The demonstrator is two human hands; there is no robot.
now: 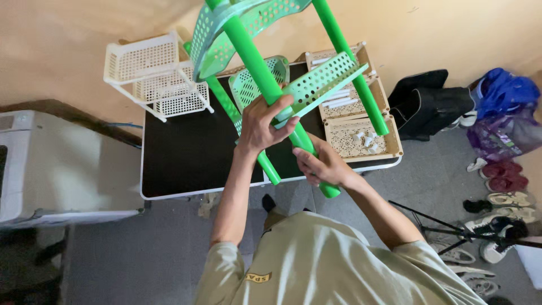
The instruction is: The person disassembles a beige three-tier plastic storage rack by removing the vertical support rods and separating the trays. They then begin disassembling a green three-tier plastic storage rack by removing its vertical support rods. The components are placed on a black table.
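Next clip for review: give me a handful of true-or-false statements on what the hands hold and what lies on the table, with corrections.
1. Both hands grip the green plastic shelf rack. True: the left hand and the right hand hold one green pole.
2. The rack rests flat on the black table. False: it is lifted and tilted.
3. A cream plastic basket rack sits at the table's far left corner. True.
4. The beige perforated trays lie on the floor. False: they lie on the table.
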